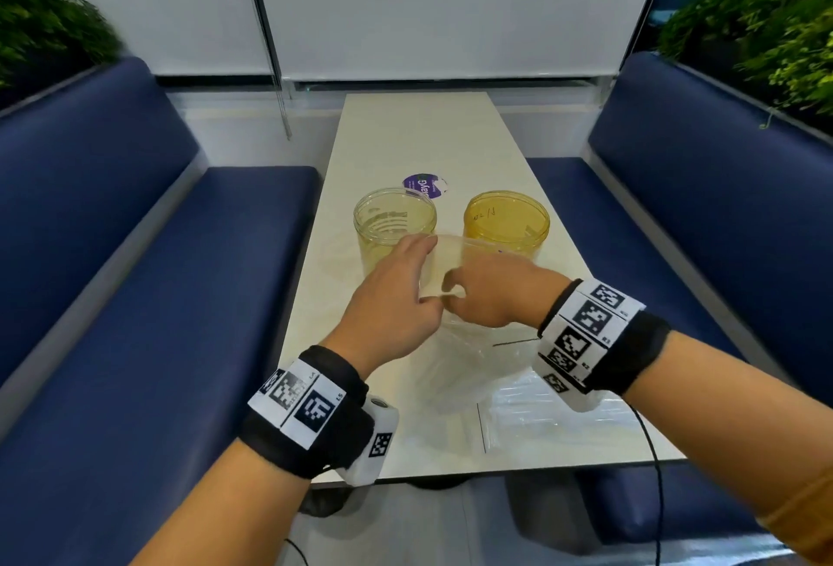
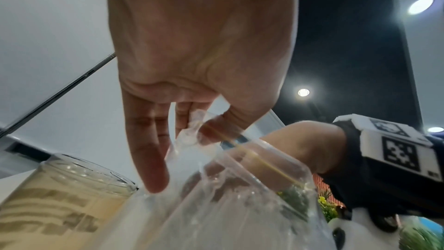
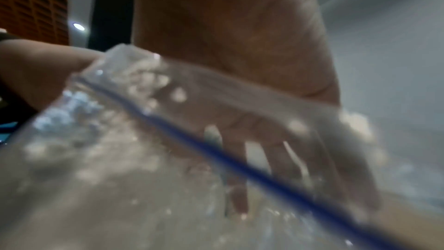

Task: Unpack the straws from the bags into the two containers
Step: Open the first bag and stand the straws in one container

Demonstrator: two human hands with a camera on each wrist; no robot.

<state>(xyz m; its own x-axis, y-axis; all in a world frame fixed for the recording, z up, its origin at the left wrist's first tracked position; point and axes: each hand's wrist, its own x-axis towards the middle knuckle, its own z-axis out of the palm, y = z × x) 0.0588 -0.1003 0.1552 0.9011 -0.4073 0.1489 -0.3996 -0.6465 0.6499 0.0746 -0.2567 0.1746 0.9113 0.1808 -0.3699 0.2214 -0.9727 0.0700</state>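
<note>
Two open jars stand side by side on the white table (image 1: 419, 137): a clear pale one (image 1: 393, 222) on the left and a yellow-tinted one (image 1: 507, 220) on the right. Just in front of them both hands hold a clear zip bag (image 1: 450, 252) upright above the table. My left hand (image 1: 421, 277) pinches the bag's top edge (image 2: 192, 130) between thumb and fingers. My right hand (image 1: 473, 290) grips the opposite side, its fingers (image 3: 269, 159) showing blurred through the plastic and its blue zip line (image 3: 216, 151). No straws can be made out inside this bag.
A second clear bag (image 1: 545, 403) with pale contents lies flat on the table's near right part, under my right wrist. A purple round sticker (image 1: 423, 185) sits behind the jars. Blue benches (image 1: 135, 295) flank the table on both sides.
</note>
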